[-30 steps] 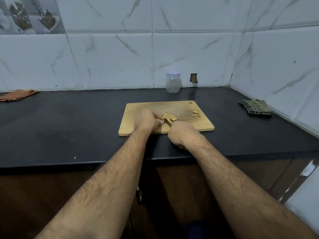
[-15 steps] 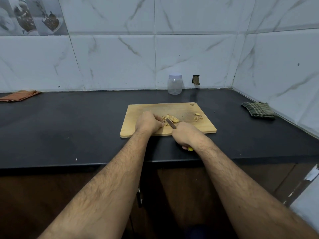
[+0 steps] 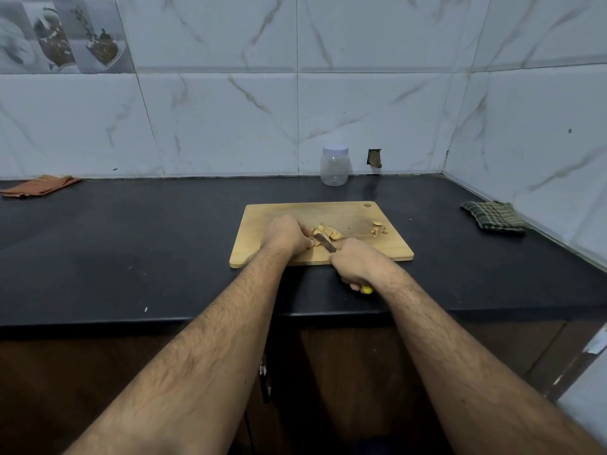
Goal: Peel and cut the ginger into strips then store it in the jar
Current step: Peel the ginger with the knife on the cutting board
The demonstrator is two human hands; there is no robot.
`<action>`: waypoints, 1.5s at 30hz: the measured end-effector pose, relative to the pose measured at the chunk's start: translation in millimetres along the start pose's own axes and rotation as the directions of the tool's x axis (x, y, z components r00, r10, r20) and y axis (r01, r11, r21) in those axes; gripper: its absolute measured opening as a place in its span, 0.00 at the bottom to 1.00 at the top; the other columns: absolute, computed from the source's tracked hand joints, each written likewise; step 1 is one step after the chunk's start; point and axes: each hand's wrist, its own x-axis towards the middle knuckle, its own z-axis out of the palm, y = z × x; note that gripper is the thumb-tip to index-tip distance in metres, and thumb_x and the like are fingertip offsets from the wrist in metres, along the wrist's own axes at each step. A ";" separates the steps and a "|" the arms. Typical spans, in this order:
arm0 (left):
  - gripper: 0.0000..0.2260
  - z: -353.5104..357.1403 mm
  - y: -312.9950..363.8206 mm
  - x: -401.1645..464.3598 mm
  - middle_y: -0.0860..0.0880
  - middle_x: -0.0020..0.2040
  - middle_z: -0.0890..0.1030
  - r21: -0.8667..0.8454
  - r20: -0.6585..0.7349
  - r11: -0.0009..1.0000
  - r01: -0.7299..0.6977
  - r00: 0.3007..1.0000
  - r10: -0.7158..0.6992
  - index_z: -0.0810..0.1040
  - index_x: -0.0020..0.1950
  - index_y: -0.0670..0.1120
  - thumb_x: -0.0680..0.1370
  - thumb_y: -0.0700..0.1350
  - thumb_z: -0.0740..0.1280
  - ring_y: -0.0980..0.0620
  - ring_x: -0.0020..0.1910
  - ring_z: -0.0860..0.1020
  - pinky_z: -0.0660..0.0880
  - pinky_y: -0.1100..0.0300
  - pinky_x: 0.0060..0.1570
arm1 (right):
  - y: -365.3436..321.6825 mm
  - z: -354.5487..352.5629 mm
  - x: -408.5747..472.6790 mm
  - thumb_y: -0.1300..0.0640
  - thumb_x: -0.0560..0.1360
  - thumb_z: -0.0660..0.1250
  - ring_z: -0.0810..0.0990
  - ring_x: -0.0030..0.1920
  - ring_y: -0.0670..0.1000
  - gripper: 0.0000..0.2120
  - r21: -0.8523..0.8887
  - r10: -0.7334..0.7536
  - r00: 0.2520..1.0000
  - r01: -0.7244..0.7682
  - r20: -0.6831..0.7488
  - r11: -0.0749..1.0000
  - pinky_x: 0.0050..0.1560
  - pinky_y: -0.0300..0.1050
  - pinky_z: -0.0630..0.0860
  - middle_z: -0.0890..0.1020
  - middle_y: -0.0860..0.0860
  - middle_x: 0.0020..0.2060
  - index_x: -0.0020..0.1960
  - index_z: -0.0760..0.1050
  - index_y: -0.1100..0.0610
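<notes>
Cutting step in hand. Ginger [image 3: 323,232] lies mid cutting board [image 3: 262,257], partly sliced; small scraps [image 3: 378,229] sit toward 3 o'clock. Left hand [image 3: 285,236], fingers curled, pins the piece at the 9 o'clock side. Right hand [image 3: 359,262] is closed round the yellow-handled knife [image 3: 325,243], blade angled toward 10 o'clock, at the ginger. Next move likely calls for narrow parallel cuts, fingertips tucked back. Jar [image 3: 334,165], lidded, stands on the counter [image 3: 131,241] at 12 o'clock, well apart.

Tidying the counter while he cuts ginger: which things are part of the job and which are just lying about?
In use: ginger, knife in right hand, left hand, cutting board, jar, peel scraps.
Lying about: orange cloth, green checked cloth.
</notes>
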 end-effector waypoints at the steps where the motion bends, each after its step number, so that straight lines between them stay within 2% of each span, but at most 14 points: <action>1: 0.01 -0.4 -0.4 -0.1 0.51 0.47 0.85 -0.009 -0.005 1.000 -0.002 1.000 0.002 0.84 0.45 0.52 0.74 0.46 0.75 0.48 0.52 0.82 0.76 0.60 0.45 | 0.0 -0.4 -0.1 0.61 0.79 0.55 0.77 0.32 0.54 0.13 -0.001 -0.002 1.000 0.002 0.002 1.000 0.32 0.47 0.74 0.82 0.57 0.34 0.53 0.78 0.64; 5: 0.08 -3.3 -4.4 -0.6 0.52 0.40 0.82 -0.045 -0.017 0.999 -0.019 1.000 0.018 0.79 0.37 0.51 0.74 0.45 0.76 0.52 0.38 0.78 0.76 0.59 0.42 | 1.0 -1.4 -0.2 0.61 0.80 0.55 0.76 0.29 0.52 0.13 -0.004 -0.007 1.000 0.007 0.007 1.000 0.31 0.45 0.73 0.81 0.56 0.32 0.52 0.78 0.65; 8: 0.10 -7.8 -6.5 -3.0 0.53 0.36 0.80 -0.085 -0.004 0.996 -0.011 1.000 0.011 0.78 0.36 0.50 0.74 0.45 0.76 0.54 0.34 0.75 0.75 0.58 0.41 | 3.2 0.5 1.8 0.60 0.80 0.55 0.76 0.28 0.52 0.12 0.005 -0.016 1.000 0.016 -0.021 1.000 0.34 0.47 0.74 0.80 0.55 0.30 0.53 0.76 0.63; 11: 0.12 -10.6 -7.6 -7.7 0.55 0.35 0.79 -0.091 -0.021 0.996 -0.022 1.000 0.021 0.76 0.34 0.50 0.73 0.44 0.77 0.57 0.33 0.73 0.70 0.62 0.35 | 4.6 3.8 4.4 0.57 0.80 0.55 0.77 0.28 0.52 0.12 0.012 -0.023 0.998 0.024 -0.053 1.000 0.39 0.50 0.79 0.81 0.54 0.28 0.56 0.75 0.59; 15: 0.10 -10.1 -8.3 -10.7 0.56 0.36 0.79 -0.066 -0.032 0.996 -0.054 0.998 0.052 0.78 0.35 0.50 0.72 0.43 0.77 0.57 0.37 0.76 0.68 0.62 0.33 | 4.3 5.0 6.8 0.56 0.79 0.55 0.80 0.30 0.53 0.14 0.014 -0.022 0.999 0.022 -0.042 1.000 0.43 0.52 0.81 0.84 0.55 0.33 0.60 0.75 0.56; 19: 0.10 -10.0 -6.6 -9.5 0.57 0.37 0.80 -0.042 -0.029 0.997 -0.064 0.998 0.063 0.78 0.35 0.51 0.72 0.42 0.76 0.58 0.38 0.76 0.67 0.63 0.32 | 4.3 -0.3 6.3 0.57 0.78 0.56 0.80 0.29 0.53 0.13 0.011 -0.003 0.999 0.003 -0.048 1.000 0.39 0.50 0.79 0.84 0.55 0.34 0.58 0.76 0.57; 23: 0.11 -9.6 -6.9 -7.8 0.58 0.35 0.78 -0.030 -0.034 0.997 -0.069 0.997 0.068 0.78 0.34 0.51 0.73 0.42 0.76 0.60 0.37 0.75 0.66 0.64 0.32 | 3.3 -2.8 7.1 0.57 0.77 0.56 0.81 0.31 0.53 0.14 -0.014 0.018 0.999 -0.019 -0.034 1.000 0.45 0.54 0.82 0.85 0.55 0.37 0.59 0.76 0.56; 27: 0.12 -9.9 -8.5 -5.0 0.58 0.35 0.78 -0.020 -0.031 0.997 -0.079 0.996 0.079 0.77 0.34 0.51 0.73 0.43 0.76 0.61 0.36 0.74 0.65 0.64 0.31 | 2.2 -2.5 6.1 0.58 0.77 0.56 0.80 0.28 0.52 0.14 -0.031 0.010 0.999 -0.011 -0.032 0.999 0.37 0.50 0.79 0.85 0.55 0.37 0.59 0.75 0.56; 29: 0.11 -9.7 -9.7 -3.6 0.57 0.37 0.80 -0.015 -0.032 0.996 -0.085 0.996 0.084 0.78 0.34 0.52 0.73 0.43 0.76 0.59 0.38 0.75 0.68 0.63 0.34 | 2.1 -1.7 5.0 0.58 0.77 0.56 0.79 0.28 0.52 0.14 -0.032 0.008 0.999 -0.009 -0.032 0.999 0.34 0.48 0.77 0.84 0.54 0.36 0.59 0.75 0.57; 31: 0.09 -7.3 -11.0 -2.3 0.55 0.41 0.83 -0.011 -0.052 0.996 -0.086 0.995 0.086 0.80 0.36 0.53 0.74 0.43 0.75 0.56 0.43 0.79 0.73 0.61 0.41 | 1.9 -1.3 3.8 0.58 0.77 0.56 0.79 0.30 0.53 0.14 -0.027 0.010 1.000 -0.011 -0.023 1.000 0.35 0.49 0.77 0.83 0.55 0.35 0.59 0.75 0.57; 34: 0.04 -2.6 -11.6 -2.2 0.54 0.45 0.84 0.019 -0.088 0.996 -0.084 0.992 0.086 0.84 0.43 0.53 0.76 0.45 0.73 0.54 0.48 0.80 0.77 0.58 0.47 | 1.4 -1.1 3.5 0.60 0.76 0.56 0.80 0.32 0.55 0.14 -0.006 0.013 1.000 -0.013 -0.001 1.000 0.36 0.50 0.76 0.82 0.55 0.33 0.57 0.76 0.59; 37: 0.04 -1.3 -9.9 -3.3 0.55 0.48 0.84 0.058 -0.100 0.992 -0.108 0.988 0.113 0.86 0.49 0.55 0.77 0.47 0.72 0.54 0.50 0.79 0.76 0.59 0.47 | 1.4 -2.1 3.5 0.61 0.76 0.56 0.79 0.32 0.55 0.14 -0.012 0.013 1.000 -0.013 0.006 1.000 0.34 0.48 0.75 0.82 0.55 0.32 0.57 0.76 0.60; 42: 0.04 -1.0 -9.0 -5.0 0.56 0.48 0.83 0.092 -0.115 0.987 -0.129 0.984 0.139 0.85 0.50 0.54 0.77 0.47 0.72 0.56 0.48 0.77 0.73 0.60 0.45 | 0.9 -3.8 1.1 0.61 0.77 0.56 0.78 0.31 0.54 0.12 -0.023 0.011 1.000 -0.011 0.010 1.000 0.33 0.46 0.75 0.81 0.55 0.30 0.54 0.75 0.61; 45: 0.03 0.1 -11.2 -4.4 0.55 0.48 0.84 0.107 -0.125 0.984 -0.143 0.980 0.156 0.85 0.49 0.54 0.77 0.48 0.72 0.55 0.50 0.79 0.75 0.59 0.47 | 0.2 -4.9 -0.7 0.61 0.77 0.56 0.78 0.31 0.54 0.11 -0.022 0.006 1.000 -0.006 -0.002 1.000 0.33 0.46 0.75 0.80 0.55 0.30 0.53 0.76 0.62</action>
